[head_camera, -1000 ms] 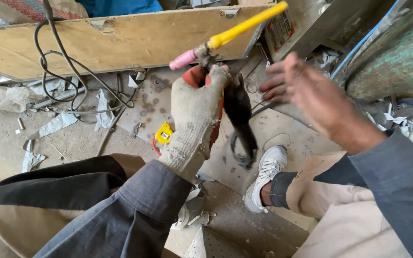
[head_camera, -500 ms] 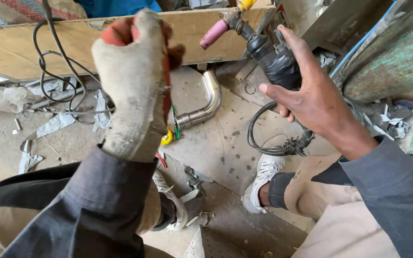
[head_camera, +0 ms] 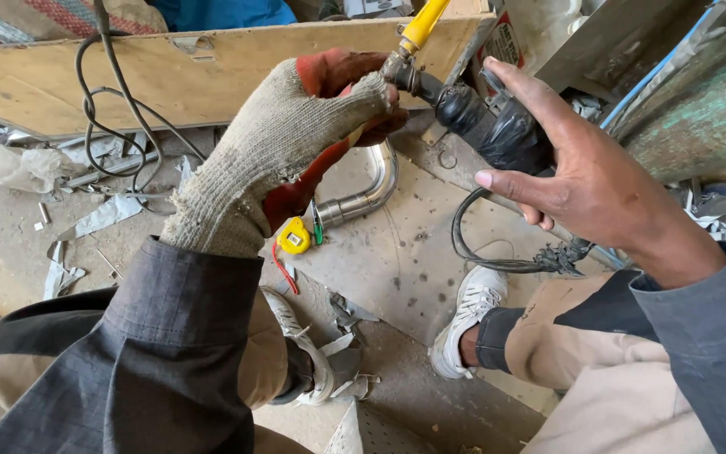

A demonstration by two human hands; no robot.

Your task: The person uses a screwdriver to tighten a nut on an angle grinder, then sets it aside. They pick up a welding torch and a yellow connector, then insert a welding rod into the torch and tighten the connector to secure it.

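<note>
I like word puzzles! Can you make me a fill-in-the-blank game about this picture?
1. The left hand wears a knitted ____.
2. The right hand is ____, with no covering at all.
3. The small tape measure on the floor is ____ in colour.
4. The bent metal pipe lies on the ____.

Missing words: glove; bare; yellow; floor
</note>
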